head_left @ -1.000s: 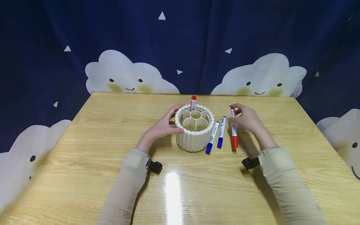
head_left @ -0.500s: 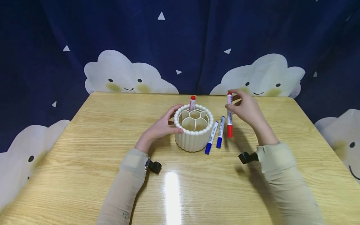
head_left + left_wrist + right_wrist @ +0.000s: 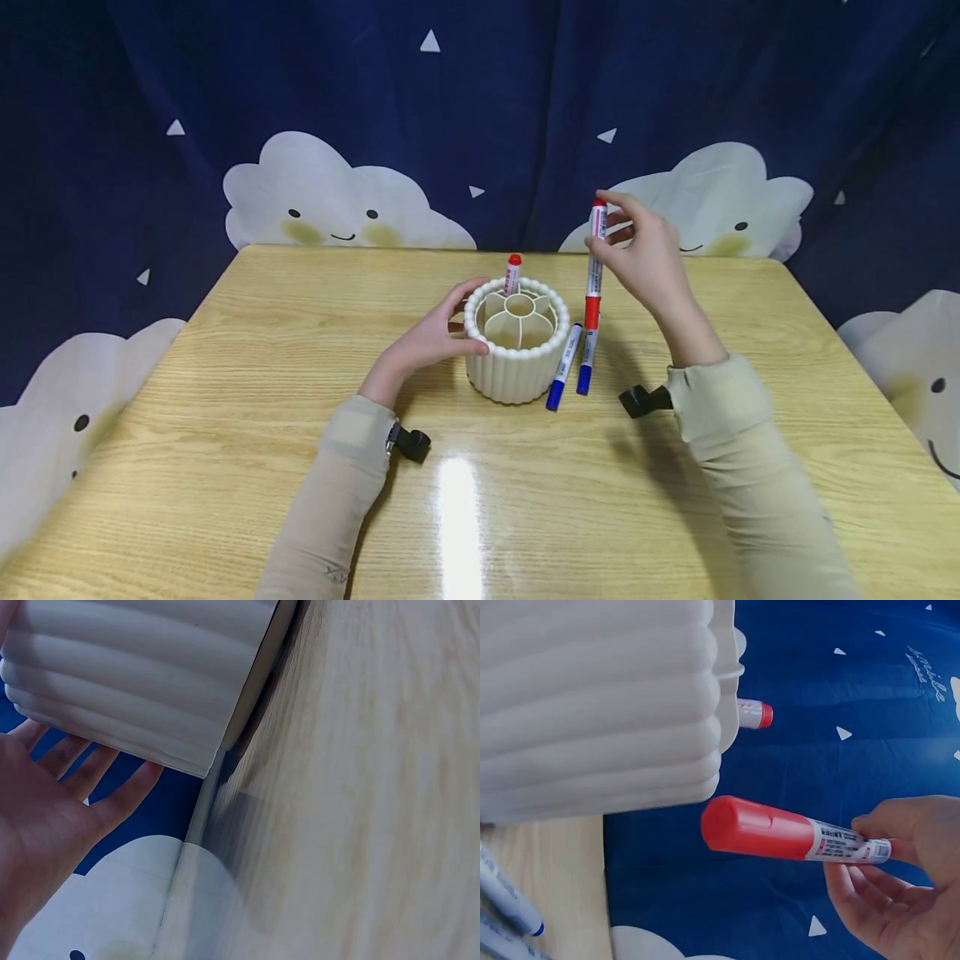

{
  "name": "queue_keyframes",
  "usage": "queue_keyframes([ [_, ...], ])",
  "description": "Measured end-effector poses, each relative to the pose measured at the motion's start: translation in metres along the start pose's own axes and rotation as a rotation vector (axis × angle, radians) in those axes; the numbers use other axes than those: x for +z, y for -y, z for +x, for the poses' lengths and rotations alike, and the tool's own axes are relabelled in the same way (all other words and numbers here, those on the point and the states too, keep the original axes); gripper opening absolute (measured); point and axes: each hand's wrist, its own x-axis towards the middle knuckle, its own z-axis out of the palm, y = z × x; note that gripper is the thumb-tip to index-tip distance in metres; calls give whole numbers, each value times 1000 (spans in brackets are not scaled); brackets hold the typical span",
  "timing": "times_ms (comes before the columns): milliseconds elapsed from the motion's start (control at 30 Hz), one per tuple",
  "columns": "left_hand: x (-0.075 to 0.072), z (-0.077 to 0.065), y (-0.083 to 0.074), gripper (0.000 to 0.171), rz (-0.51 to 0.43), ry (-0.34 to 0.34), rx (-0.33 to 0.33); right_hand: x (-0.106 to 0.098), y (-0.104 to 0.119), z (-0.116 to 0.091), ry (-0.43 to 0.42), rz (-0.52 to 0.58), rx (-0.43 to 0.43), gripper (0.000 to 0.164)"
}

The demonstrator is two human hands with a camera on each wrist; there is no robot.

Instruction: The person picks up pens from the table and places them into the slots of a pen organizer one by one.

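A cream pen holder (image 3: 517,375) with fluted sides, a beaded rim and petal-shaped compartments stands upright on the table. My left hand (image 3: 427,337) holds its left side, thumb at the near rim and fingers behind; the left wrist view shows those fingers against the fluted wall (image 3: 135,675). In one rear compartment stands a red-capped marker (image 3: 512,273). Raised off the table to the right of the holder, a second red marker (image 3: 595,267) is pinched near its upper end by my right hand (image 3: 645,258). Its large red cap (image 3: 757,829) points down.
Two blue-capped markers lie on the table right of the holder: one close beside it (image 3: 564,367), the other (image 3: 587,362) partly overlapped by the raised marker in the head view. A navy curtain (image 3: 510,108) with clouds hangs behind the wooden table (image 3: 262,375).
My right hand has lifted the red marker from close over the table, upward and left toward the pen holder. The left hand and the holder have stayed in place.
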Motion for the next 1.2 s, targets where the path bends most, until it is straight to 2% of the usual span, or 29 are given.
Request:
queue_keyframes([
  [400,0,1,1,90,3,5,3,4,16,7,-132,58,-69,49],
  [733,1,2,2,92,-2,7,16,11,24,11,-192,112,-131,47],
  [1033,0,2,3,98,0,9,18,20,30,12,-187,149,-176,45],
  [1200,-2,8,16,98,8,-1,23,28,29,10,-158,157,-178,43],
])
